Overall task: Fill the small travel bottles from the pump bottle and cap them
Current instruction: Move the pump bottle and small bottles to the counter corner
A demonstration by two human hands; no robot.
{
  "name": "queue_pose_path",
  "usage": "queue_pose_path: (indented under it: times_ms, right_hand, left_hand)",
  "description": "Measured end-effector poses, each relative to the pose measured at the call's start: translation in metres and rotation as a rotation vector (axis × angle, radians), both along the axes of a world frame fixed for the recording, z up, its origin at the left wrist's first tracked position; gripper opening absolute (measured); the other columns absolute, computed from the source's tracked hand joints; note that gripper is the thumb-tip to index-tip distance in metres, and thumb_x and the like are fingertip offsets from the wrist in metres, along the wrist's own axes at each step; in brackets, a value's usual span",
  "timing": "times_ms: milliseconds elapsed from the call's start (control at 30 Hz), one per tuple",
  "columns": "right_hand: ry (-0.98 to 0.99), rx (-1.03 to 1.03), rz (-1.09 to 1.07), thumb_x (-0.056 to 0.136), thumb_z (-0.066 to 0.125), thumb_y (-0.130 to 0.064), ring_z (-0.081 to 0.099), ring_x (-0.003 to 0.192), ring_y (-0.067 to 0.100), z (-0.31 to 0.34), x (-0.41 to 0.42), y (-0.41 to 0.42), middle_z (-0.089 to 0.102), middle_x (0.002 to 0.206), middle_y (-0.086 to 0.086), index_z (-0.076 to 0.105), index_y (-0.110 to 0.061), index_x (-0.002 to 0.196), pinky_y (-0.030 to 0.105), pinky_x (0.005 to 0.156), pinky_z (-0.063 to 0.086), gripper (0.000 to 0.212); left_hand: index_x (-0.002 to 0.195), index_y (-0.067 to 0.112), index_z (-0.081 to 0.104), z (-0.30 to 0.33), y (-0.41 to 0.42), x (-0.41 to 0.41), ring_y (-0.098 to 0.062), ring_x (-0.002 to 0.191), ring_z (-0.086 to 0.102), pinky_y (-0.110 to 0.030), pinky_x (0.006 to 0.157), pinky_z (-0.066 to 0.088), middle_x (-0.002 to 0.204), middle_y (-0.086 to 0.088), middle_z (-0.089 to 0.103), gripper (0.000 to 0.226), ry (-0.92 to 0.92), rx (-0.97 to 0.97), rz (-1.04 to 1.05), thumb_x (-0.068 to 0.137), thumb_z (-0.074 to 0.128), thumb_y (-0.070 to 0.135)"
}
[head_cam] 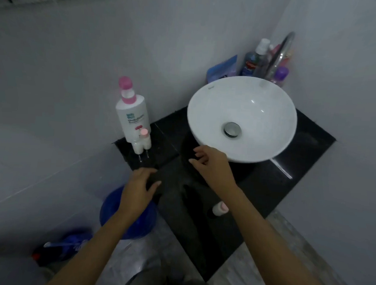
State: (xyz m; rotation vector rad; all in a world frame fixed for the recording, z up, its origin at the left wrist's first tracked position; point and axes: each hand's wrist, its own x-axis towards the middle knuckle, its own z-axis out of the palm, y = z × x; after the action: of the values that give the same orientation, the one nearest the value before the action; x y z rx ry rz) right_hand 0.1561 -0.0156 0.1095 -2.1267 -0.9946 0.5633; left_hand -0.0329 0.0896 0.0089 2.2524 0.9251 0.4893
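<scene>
Both hands empty, fingers relaxed: left hand (pixel 139 189) and right hand (pixel 212 163) over the black counter (pixel 268 187). Pump bottle (pixel 131 112) stands at the counter's far-left corner, two travel bottles (pixel 142 142) touching its base; a third travel bottle (pixel 220 208) lies beside the right forearm.

pump bottle (pixel 132 114), blurred label, unreadable

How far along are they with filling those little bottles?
Two small travel bottles stand by the pump bottle; at least one wears a pink cap. A third small bottle, also pink-capped, lies on the black counter. Both hands, left and right, hold nothing. Fill levels aren't visible.
</scene>
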Motion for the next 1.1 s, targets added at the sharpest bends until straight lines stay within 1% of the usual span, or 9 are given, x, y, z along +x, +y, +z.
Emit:
queue_pose_path:
  times_ms: [133,267,400,467,567,633,733,833,1100]
  right_hand:
    - [-0.088,0.028,-0.150,0.080,0.072,-0.027,0.062,0.085,0.013,-0.003,0.001,-0.067,0.067,0.097,0.001,0.065,-0.011,0.109,0.033,0.082,0.054,0.033]
    - [-0.127,-0.057,-0.230,0.077,0.073,-0.041,0.061,0.095,0.015,-0.021,-0.005,-0.113,0.065,0.106,0.003,0.062,-0.012,0.116,0.032,0.085,0.051,0.050]
    - [-0.070,-0.274,-0.206,0.078,0.069,-0.043,0.057,0.110,0.019,-0.049,-0.015,-0.130,0.058,0.121,0.003,0.052,-0.017,0.128,0.034,0.089,0.048,0.059]
    - [-0.051,-0.301,-0.203,0.078,0.070,-0.038,0.055,0.111,0.020,-0.056,-0.016,-0.130,0.056,0.122,0.004,0.050,-0.017,0.128,0.033,0.088,0.046,0.057]
    - [-0.053,-0.310,-0.202,0.080,0.069,-0.029,0.057,0.108,0.023,-0.062,-0.016,-0.127,0.058,0.117,0.007,0.055,-0.014,0.121,0.033,0.083,0.044,0.046]
    - [-0.063,-0.314,-0.180,0.082,0.066,-0.026,0.058,0.101,0.023,-0.065,-0.016,-0.125,0.060,0.111,0.007,0.058,-0.013,0.111,0.033,0.079,0.045,0.033]
    - [-0.070,-0.314,-0.151,0.083,0.065,-0.025,0.057,0.090,0.018,-0.070,-0.015,-0.122,0.062,0.103,0.006,0.059,-0.012,0.101,0.031,0.072,0.044,0.022]
    - [-0.079,-0.298,-0.141,0.082,0.065,-0.025,0.057,0.083,0.016,-0.070,-0.013,-0.118,0.063,0.097,0.004,0.059,-0.014,0.097,0.029,0.068,0.042,0.020]
    - [-0.004,-0.136,0.046,0.079,0.068,-0.023,0.062,0.081,0.013,-0.031,-0.003,-0.044,0.066,0.088,-0.002,0.063,-0.018,0.097,0.028,0.073,0.050,0.019]
  left_hand:
    - [0.116,0.014,0.060,-0.015,-0.043,-0.004,-0.017,0.103,0.054,-0.031,0.083,0.051,0.111,-0.003,0.062,0.036,0.069,0.116,-0.256,0.084,0.068,0.027]
    - [0.117,0.011,0.063,-0.027,-0.062,-0.006,-0.026,0.111,0.059,-0.036,0.089,0.051,0.120,-0.010,0.063,0.042,0.223,0.258,-0.376,0.081,0.071,0.031]
    - [0.118,0.009,0.064,-0.035,-0.060,-0.009,-0.031,0.111,0.061,-0.041,0.090,0.052,0.122,-0.014,0.064,0.054,0.354,0.365,-0.406,0.089,0.039,0.048]
    - [0.115,0.008,0.066,-0.037,-0.059,-0.010,-0.031,0.109,0.063,-0.041,0.087,0.054,0.120,-0.015,0.065,0.059,0.422,0.400,-0.436,0.088,0.034,0.049]
    - [0.112,0.008,0.068,-0.040,-0.061,-0.010,-0.031,0.108,0.064,-0.041,0.086,0.054,0.119,-0.015,0.066,0.045,0.458,0.450,-0.457,0.081,0.066,0.039]
    - [0.113,0.008,0.067,-0.041,-0.061,-0.010,-0.032,0.109,0.064,-0.043,0.086,0.054,0.120,-0.016,0.065,0.052,0.460,0.441,-0.445,0.071,0.078,0.037]
    - [0.116,0.009,0.066,-0.043,-0.060,-0.012,-0.031,0.112,0.062,-0.042,0.089,0.053,0.123,-0.014,0.064,0.046,0.456,0.440,-0.437,0.083,0.058,0.042]
    - [0.118,0.012,0.065,-0.044,-0.059,-0.013,-0.029,0.116,0.060,-0.039,0.092,0.051,0.126,-0.012,0.062,0.056,0.487,0.397,-0.436,0.086,0.034,0.046]
    - [0.123,0.020,0.061,-0.050,-0.059,-0.015,-0.022,0.121,0.056,-0.033,0.098,0.046,0.131,-0.006,0.060,0.055,0.455,0.404,-0.433,0.088,0.030,0.049]
